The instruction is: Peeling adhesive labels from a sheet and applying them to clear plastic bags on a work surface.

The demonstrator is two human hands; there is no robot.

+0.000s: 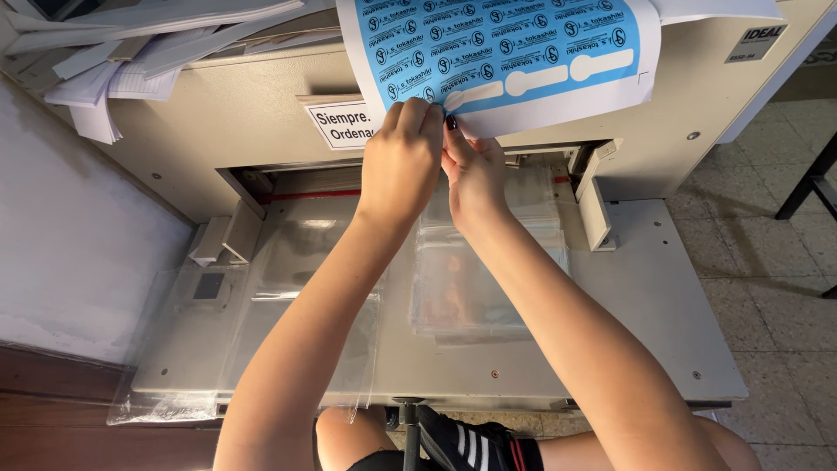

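Observation:
A white sheet of blue printed stickers (514, 52) hangs over the front of a grey cutting machine (235, 113). Some sticker shapes are peeled off, leaving white gaps. My left hand (403, 157) and my right hand (471, 170) meet at the sheet's lower left edge, fingertips pinching at a sticker there. Below my hands a stack of clear plastic bags (475, 279) lies on the machine's metal table (645, 296).
More clear plastic sleeves (288, 262) spread over the table's left side and hang off its front edge. Piles of white paper (131, 52) rest on top of the machine. A white wall is left, tiled floor right. A black shoe (462, 440) shows below.

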